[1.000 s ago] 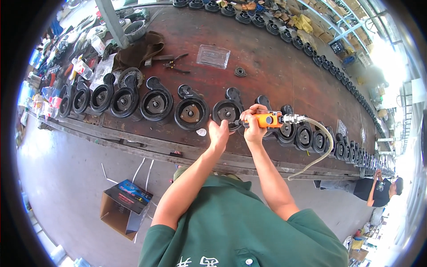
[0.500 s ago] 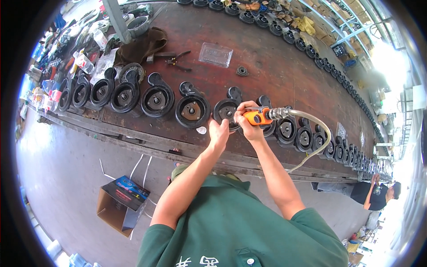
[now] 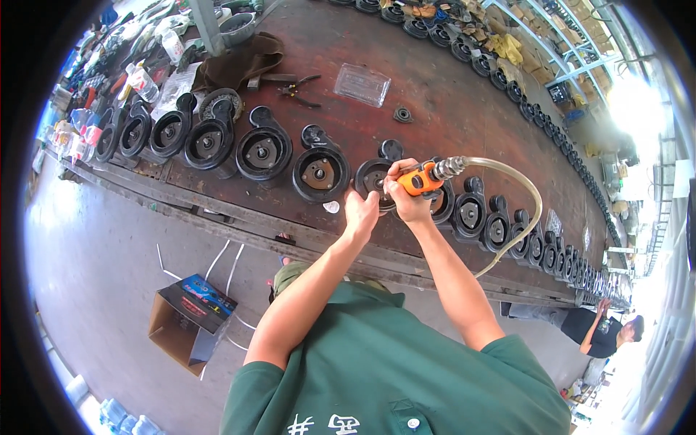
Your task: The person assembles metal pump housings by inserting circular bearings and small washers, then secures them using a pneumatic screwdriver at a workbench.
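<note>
My right hand (image 3: 410,203) is wrapped round an orange air-powered driver (image 3: 415,182), which has a coiled metal fitting and a clear hose at its back end. The driver points left at the middle of a black round housing (image 3: 370,176); my fingers hide its tip. At that housing's near rim, my left hand (image 3: 362,212) is closed on the edge, thumb up. Just left stands another black housing (image 3: 337,190) with a brown plate and a central shaft inside. More such housings, each with a round lobe at the far side, run in a row both ways.
Pliers (image 3: 297,90), a clear plastic tray (image 3: 362,85) and a small dark metal part (image 3: 403,114) lie farther back on the reddish bench. The hose (image 3: 534,199) loops over the row at right. An opened cardboard box (image 3: 185,326) sits on the floor. Another person (image 3: 602,330) stands far right.
The whole view has shifted slightly, so the bench things sit a little farther right. Both hands stay at the same housing, with the driver still held and angled slightly more upward.
</note>
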A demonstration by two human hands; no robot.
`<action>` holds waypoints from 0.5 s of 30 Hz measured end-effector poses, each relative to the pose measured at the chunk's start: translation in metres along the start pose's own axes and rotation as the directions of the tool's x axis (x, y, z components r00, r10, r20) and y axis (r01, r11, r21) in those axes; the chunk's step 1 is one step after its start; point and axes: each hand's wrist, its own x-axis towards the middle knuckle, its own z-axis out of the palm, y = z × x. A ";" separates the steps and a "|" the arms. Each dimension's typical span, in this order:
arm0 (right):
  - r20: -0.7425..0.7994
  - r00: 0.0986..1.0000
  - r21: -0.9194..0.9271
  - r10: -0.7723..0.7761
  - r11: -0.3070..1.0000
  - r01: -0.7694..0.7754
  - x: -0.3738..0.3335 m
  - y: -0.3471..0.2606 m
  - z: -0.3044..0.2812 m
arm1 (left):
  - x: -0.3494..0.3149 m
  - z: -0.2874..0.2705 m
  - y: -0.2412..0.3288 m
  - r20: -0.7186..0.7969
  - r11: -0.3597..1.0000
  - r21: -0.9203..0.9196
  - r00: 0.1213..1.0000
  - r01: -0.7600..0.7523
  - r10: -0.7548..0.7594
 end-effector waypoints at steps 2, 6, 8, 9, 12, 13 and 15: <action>0.020 1.000 0.047 0.001 0.999 -0.002 -0.001 0.001 -0.003 | -0.005 0.001 0.010 0.003 0.999 0.012 0.999 0.036 -0.036; 0.021 1.000 0.090 0.007 0.996 -0.009 -0.004 0.004 -0.004 | -0.014 0.006 0.023 -0.036 0.996 -0.035 0.995 0.087 -0.089; -0.001 1.000 0.047 -0.029 0.998 0.029 -0.004 0.006 -0.002 | -0.012 0.007 0.020 -0.057 0.995 -0.042 0.994 0.090 -0.092; -0.006 1.000 0.035 -0.026 0.999 0.026 -0.004 0.007 -0.002 | -0.011 0.007 0.019 -0.068 0.995 -0.046 0.993 0.092 -0.095; -0.017 0.999 0.052 -0.032 0.998 0.032 -0.003 0.007 -0.003 | -0.007 0.005 0.015 -0.007 0.996 -0.025 0.997 0.081 -0.082; -0.010 0.999 0.040 -0.035 0.999 0.036 -0.002 0.007 -0.003 | -0.005 0.005 0.013 -0.005 0.997 -0.033 0.997 0.073 -0.073; 0.005 0.999 0.017 -0.044 0.999 0.044 0.000 0.006 -0.006 | -0.002 0.006 0.009 0.000 0.997 -0.049 0.999 0.055 -0.055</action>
